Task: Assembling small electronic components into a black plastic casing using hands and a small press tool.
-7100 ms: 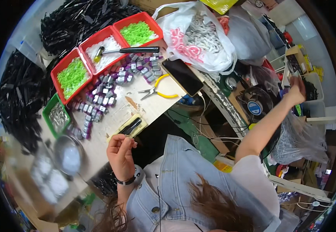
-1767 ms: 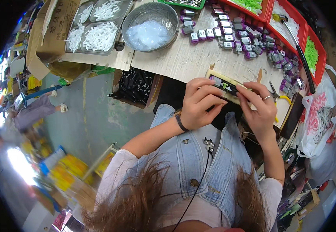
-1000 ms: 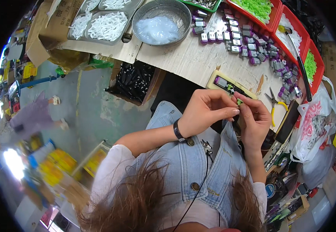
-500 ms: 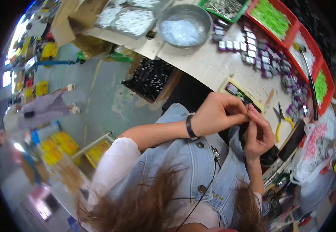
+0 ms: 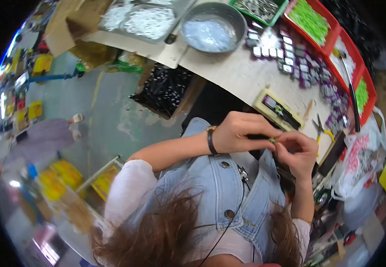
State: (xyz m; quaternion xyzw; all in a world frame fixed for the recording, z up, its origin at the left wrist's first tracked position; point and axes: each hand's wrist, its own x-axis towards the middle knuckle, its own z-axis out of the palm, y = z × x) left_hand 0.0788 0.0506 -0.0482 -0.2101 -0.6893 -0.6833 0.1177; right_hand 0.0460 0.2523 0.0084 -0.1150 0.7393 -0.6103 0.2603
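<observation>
My left hand (image 5: 242,133) and my right hand (image 5: 298,152) meet in front of my chest, fingertips pinched together. Between them shows a tiny green piece (image 5: 272,140), too small to make out fully. Just beyond lies a cream block-shaped holder (image 5: 260,105) on the table, with a long black and purple part (image 5: 282,111) set in it. To the right of the holder are pliers (image 5: 321,129) with yellow handles.
Small purple and silver blocks (image 5: 286,55) spread over the worktable (image 5: 228,73). Behind stand a metal bowl (image 5: 188,42) of clear plastic pieces and red trays (image 5: 333,38) of green and white parts. A black-handled tool (image 5: 353,91) leans across the trays. Below is a carton (image 5: 192,95) of black parts.
Both hands have shifted slightly down and toward my body. The right hand's fingers have curled further inward, and the tiny green piece shows more clearly between the fingertips.
</observation>
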